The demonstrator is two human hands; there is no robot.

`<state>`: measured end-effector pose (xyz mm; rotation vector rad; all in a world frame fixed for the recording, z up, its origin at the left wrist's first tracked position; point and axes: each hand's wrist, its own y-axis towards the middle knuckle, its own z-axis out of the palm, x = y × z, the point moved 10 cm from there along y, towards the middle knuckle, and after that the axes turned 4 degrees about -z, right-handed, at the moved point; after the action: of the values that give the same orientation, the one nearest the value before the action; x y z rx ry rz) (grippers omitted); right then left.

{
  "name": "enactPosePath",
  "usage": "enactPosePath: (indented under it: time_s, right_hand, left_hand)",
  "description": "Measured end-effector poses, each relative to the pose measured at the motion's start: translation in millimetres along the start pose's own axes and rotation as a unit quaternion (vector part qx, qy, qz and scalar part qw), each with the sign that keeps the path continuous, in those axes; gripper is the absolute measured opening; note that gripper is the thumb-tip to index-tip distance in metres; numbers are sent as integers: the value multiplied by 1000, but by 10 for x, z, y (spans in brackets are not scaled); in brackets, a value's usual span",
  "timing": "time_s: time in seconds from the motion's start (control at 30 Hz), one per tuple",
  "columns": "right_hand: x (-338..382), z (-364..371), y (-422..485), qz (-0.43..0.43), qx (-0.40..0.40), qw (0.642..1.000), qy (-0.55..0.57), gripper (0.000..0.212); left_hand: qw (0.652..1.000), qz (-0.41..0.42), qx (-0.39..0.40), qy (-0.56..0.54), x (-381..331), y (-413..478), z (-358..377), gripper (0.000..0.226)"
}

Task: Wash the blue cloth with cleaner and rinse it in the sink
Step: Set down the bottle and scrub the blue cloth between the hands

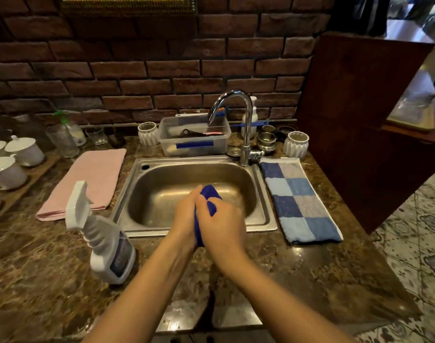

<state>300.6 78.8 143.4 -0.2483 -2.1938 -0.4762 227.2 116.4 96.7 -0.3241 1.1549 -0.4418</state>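
Note:
The blue cloth (209,197) is bunched between both my hands over the front of the steel sink (162,174). My left hand (185,216) presses it from the left and my right hand (221,224) wraps it from the right; much of the cloth is hidden between them. The white spray bottle of cleaner (105,246) stands on the counter to the left of the sink's front corner. The chrome tap (238,120) arches over the back of the basin, and I see no water stream.
A pink towel (88,181) lies left of the sink, a blue checked towel (298,199) right of it. Behind the sink stand a clear plastic tub (194,139) and white ribbed cups (296,144). White lidded cups (23,149) sit at far left.

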Motion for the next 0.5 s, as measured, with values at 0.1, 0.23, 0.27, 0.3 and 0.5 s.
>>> enactPosePath:
  time_s: [0.1,0.23,0.27,0.3,0.5]
  right_hand:
    - [67,-88,229,-6,-12,1000,-11,43]
    - [-49,-109,561,32,-12,999,22,43]
    - [-80,-118,607,40,-18,999,33,42]
    - [-96,-122,626,43,-22,998,40,42]
    - [222,60,358,-26,-14,1000,-8,44]
  left_hand:
    - [1000,3,18,-25,63,-35,88,36]
    - [999,13,6,-49,49,-54,125,26]
    - [999,10,6,-48,16,-42,135,25]
    - [999,10,3,-40,-30,-13,127,24]
    - [1000,12,4,-18,-451,223,40,31]
